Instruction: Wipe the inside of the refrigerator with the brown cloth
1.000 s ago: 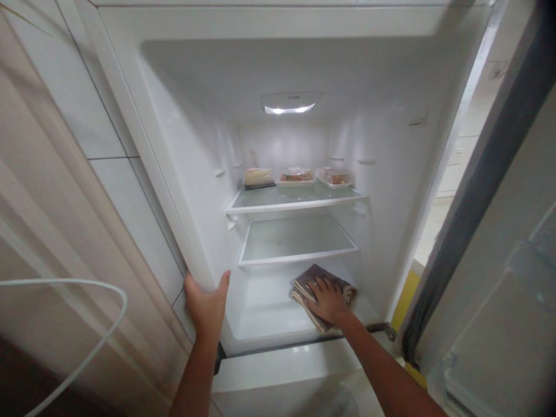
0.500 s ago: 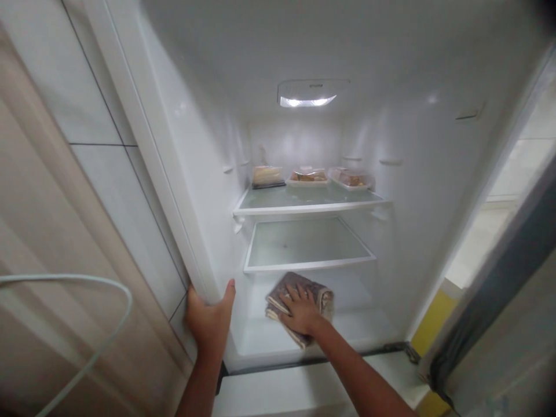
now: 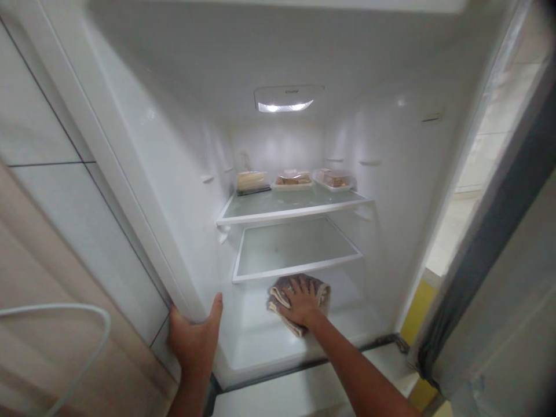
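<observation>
My right hand lies flat with spread fingers on a folded brown patterned towel. It presses the towel against the white floor of an open refrigerator, below the lower glass shelf. The towel's pale edges are bunched under the palm. On the left, my left hand grips the front edge of the refrigerator's side wall. Its thumb points up along the inner side, while the other fingers are hidden behind the edge.
Three clear-wrapped food packs, including a middle tray, sit on the upper glass shelf. A lit lamp is at the back. The open door with its dark gasket stands right. A pale cable loops at lower left.
The right hand has pushed the towel rightward and a little deeper along the refrigerator floor, and the towel is more rumpled. The left hand keeps its grip. The camera view has shifted.
</observation>
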### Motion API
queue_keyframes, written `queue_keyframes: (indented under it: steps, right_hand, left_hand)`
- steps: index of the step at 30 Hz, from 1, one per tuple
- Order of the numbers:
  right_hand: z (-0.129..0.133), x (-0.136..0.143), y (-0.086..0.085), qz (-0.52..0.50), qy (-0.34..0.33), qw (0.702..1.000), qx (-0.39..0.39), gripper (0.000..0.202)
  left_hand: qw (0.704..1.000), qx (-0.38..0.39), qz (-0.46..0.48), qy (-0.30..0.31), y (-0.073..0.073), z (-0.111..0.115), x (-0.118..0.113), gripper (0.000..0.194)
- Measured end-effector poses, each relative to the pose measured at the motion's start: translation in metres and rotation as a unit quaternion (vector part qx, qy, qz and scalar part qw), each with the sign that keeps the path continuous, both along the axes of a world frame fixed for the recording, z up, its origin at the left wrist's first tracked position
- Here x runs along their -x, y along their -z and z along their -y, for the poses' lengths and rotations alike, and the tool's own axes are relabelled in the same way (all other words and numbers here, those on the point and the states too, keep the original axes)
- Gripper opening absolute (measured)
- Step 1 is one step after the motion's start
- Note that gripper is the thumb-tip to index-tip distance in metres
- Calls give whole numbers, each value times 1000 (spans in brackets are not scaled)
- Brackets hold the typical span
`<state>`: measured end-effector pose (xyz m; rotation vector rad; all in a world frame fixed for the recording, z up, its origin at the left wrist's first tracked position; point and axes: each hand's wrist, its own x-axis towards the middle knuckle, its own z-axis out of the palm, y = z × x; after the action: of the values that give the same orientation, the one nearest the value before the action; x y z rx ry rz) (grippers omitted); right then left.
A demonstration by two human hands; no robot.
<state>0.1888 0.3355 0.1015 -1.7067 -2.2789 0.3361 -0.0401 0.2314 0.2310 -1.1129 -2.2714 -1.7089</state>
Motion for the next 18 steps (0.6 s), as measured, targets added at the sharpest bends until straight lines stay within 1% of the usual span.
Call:
queue_keyframes:
  steps: [3,5,7,9,11,13,15,18]
  right_hand:
    - [1,-55,11,32,154,987,-45,68]
    - [4,-82,16,44,218,973,-66,69]
    - [9,-95,18,51,254,963,-71,69]
    - [17,-93,17,55,269,959,-65,68]
    - [28,-82,15,57,258,963,-57,63]
    - [42,-67,13,52,221,973,-42,59]
    - [56,-48,12,35,162,986,-27,56]
    - [75,-12,7,-5,40,999,6,56]
  left_hand:
    - [1000,4,0,-4,0,-1,0,76]
    - [1000,9,-1,-3,-1,0,-1,76]
    - [1000,5,-4,3,-3,1,-1,74]
    - [1000,-1,-4,11,-4,1,-2,72]
    - [1000,1,-1,12,-4,2,-2,72]
    - [1000,10,-1,6,-3,1,-2,73]
    - [1000,16,1,5,-2,1,-1,75]
    - [1000,7,1,15,-1,1,-1,74]
